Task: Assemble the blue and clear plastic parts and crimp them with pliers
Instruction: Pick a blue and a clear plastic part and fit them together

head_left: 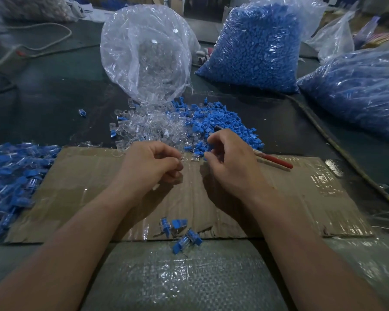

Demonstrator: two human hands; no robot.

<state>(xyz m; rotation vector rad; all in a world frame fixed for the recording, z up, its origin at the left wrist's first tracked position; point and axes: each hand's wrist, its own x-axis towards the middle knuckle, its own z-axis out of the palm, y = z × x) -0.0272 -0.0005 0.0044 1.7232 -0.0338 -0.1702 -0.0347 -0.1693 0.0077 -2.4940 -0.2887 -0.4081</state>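
- My left hand (153, 163) curls beside the clear parts (144, 129) on the table (54, 108); whether it pinches one I cannot tell.
- My right hand (230, 162) curls over blue parts (222, 117), red-handled pliers (277, 162) beneath; grip unclear.

1. The blue parts (222, 117) are one solid mid blue; the clear parts (144, 126) are colourless and see-through.
2. The pliers (276, 161) have red handles.
3. The cardboard sheet (301, 198) is plain brown with glossy strips of tape.
4. The surface (54, 104) is dark green.
5. The full bags (256, 48) show blue through clear film.
6. The woven sack (177, 277) is pale grey with a fine criss-cross weave.
7. The assembled pieces (184, 234) are blue and clear.
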